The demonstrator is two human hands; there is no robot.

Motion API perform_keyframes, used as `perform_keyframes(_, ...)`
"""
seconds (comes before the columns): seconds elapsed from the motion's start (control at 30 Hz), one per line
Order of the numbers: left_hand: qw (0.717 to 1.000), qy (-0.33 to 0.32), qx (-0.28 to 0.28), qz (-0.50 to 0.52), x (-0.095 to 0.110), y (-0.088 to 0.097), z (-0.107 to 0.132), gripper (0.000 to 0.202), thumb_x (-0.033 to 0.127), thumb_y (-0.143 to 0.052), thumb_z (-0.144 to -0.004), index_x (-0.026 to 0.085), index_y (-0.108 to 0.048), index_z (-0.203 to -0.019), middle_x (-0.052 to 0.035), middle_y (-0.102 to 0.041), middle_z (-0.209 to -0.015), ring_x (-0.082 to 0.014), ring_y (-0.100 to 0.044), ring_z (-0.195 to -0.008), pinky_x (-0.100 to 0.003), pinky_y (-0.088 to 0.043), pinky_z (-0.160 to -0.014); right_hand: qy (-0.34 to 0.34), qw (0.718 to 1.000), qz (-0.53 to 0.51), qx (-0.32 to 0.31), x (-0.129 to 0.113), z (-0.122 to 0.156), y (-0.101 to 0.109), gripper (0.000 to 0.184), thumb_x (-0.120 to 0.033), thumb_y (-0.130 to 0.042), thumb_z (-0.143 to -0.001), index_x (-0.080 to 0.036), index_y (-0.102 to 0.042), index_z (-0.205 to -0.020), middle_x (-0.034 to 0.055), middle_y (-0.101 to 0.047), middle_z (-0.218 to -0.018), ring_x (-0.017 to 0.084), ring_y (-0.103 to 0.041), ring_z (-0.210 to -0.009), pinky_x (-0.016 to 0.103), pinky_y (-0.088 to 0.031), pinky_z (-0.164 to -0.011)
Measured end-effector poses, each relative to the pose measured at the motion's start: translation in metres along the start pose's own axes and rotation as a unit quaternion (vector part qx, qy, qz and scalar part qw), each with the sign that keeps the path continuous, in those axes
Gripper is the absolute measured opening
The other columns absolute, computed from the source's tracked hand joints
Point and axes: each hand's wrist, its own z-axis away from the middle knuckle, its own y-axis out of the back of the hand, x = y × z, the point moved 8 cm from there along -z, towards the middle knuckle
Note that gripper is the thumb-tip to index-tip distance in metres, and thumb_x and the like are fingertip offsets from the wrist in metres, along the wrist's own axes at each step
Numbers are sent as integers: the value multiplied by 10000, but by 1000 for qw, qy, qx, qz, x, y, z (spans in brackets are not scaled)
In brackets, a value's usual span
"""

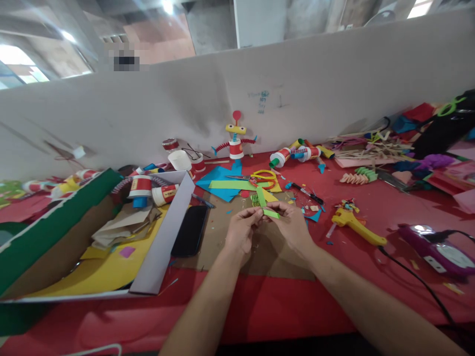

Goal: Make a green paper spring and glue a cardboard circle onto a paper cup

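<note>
Both my hands meet over a brown cardboard sheet, fingers pinched on light green paper strips. My left hand is closed at the strips' left end, and my right hand grips them from the right. One strip stands up away from my fingers; another lies crosswise between them. Just behind my fingertips is a folded green paper spring; whether it joins the strips I cannot tell. Beyond lie yellow-handled scissors, blue paper and a long green strip.
A paper-cup figure stands by the wall. An open box with cup figures and paper is left, beside a black phone. Right are a yellow glue gun with a cord, a purple device, a marker and craft sticks.
</note>
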Motion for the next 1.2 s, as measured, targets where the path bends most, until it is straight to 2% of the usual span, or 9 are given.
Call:
perform_keyframes(0.17, 999, -27, 35, 12, 2, 7, -2, 227, 259, -794, -495, 126, -660, -621, -8, -606, -575, -75, -524, -535, -210, -392, -566, -10, 999, 42, -14, -3, 3, -4, 220, -228, -675, -646, -204, -679, -864, 19, -707, -784, 179, -656, -673, 326, -509, -695)
perform_keyframes(0.33, 996, -53, 77, 1, 4, 14, -2, 200, 234, -782, -510, 116, -664, -622, 13, -571, -527, -48, -461, -488, -191, -331, -508, 4, 997, 81, -12, -8, 5, -5, 234, -277, -687, -654, -196, -694, -873, 32, -708, -813, 187, -637, -737, 312, -490, -699)
perform_keyframes(0.4, 996, -52, 73, 11, 3, 12, -2, 209, 233, -783, -513, 114, -666, -639, 8, -583, -548, -50, -466, -498, -191, -333, -512, -10, 999, 42, 3, -4, 3, -3, 197, -310, -686, -659, -178, -699, -805, 32, -700, -747, 170, -623, -683, 308, -487, -679)
perform_keyframes(0.5, 998, -18, 53, 35, -2, 8, -1, 229, 224, -791, -505, 113, -661, -656, 3, -597, -580, -49, -483, -512, -183, -351, -529, -62, 997, -42, 20, 9, 1, 0, 182, -313, -711, -625, -156, -693, -714, 18, -673, -637, 140, -597, -591, 297, -484, -648)
perform_keyframes(0.57, 998, 3, 39, 41, -3, 6, -1, 238, 233, -793, -509, 118, -655, -666, -4, -611, -607, -59, -514, -541, -182, -368, -548, -74, 995, -65, 24, 11, 0, 0, 173, -294, -730, -596, -155, -693, -693, 12, -669, -624, 130, -591, -581, 287, -479, -646)
perform_keyframes(0.67, 999, 20, 23, 28, -3, 3, 1, 258, 279, -782, -543, 132, -662, -719, -20, -639, -665, -89, -563, -603, -199, -397, -586, -71, 996, -51, 34, 8, 0, 2, 158, -274, -736, -583, -162, -698, -688, 10, -676, -639, 122, -584, -575, 274, -467, -625)
perform_keyframes(0.87, 999, -17, 24, -25, 4, 6, 0, 234, 264, -784, -540, 116, -667, -678, -11, -623, -605, -72, -525, -537, -197, -376, -538, -86, 995, -39, 26, 9, 0, 0, 161, -316, -719, -612, -160, -686, -635, 8, -648, -595, 121, -570, -578, 258, -441, -592)
perform_keyframes(1.03, 999, 19, 42, 24, -2, 10, 0, 200, 204, -781, -542, 126, -655, -676, -15, -652, -672, -88, -590, -607, -205, -456, -628, -66, 996, -55, 11, 7, -2, -1, 187, -329, -724, -612, -175, -679, -709, -5, -647, -658, 122, -577, -622, 261, -439, -627)
perform_keyframes(1.2, 996, 50, 45, 65, -7, 11, 0, 89, 118, -708, -639, 130, -626, -672, -15, -643, -641, -84, -603, -596, -186, -480, -606, -62, 997, -42, 22, 4, -2, 1, 218, -385, -669, -674, -177, -637, -617, -20, -592, -567, 111, -533, -556, 256, -407, -583)
